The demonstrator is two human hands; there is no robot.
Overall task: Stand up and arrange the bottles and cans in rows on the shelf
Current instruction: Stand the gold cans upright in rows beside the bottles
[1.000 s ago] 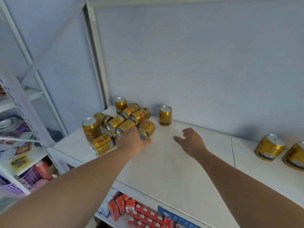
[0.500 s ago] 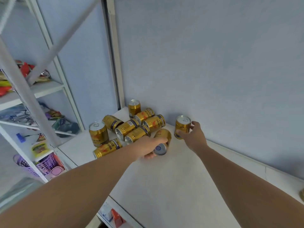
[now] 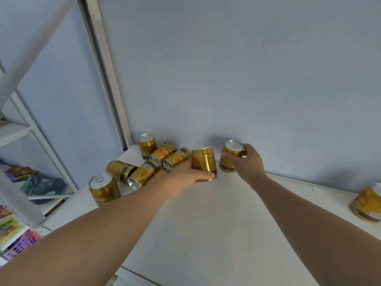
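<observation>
Several gold cans lie in a heap [image 3: 160, 162] at the back left of the white shelf [image 3: 206, 234]. My left hand [image 3: 189, 175] grips one gold can [image 3: 204, 162] at its lower end and holds it tilted, nearly upright. My right hand [image 3: 247, 162] is wrapped around an upright gold can [image 3: 232, 153] standing by the back wall. Two more cans stand upright: one in the back corner [image 3: 146, 144], one near the shelf's left front edge [image 3: 103, 187].
Another gold can [image 3: 367, 205] lies at the far right of the shelf. A white metal upright [image 3: 107, 71] borders the shelf on the left. Beyond it a neighbouring rack holds packets and a purple basket [image 3: 20, 244].
My left hand has lifted a lying can out of the heap and tipped it towards upright. My right hand has closed around the standing can by the wall. The view has swung right.
</observation>
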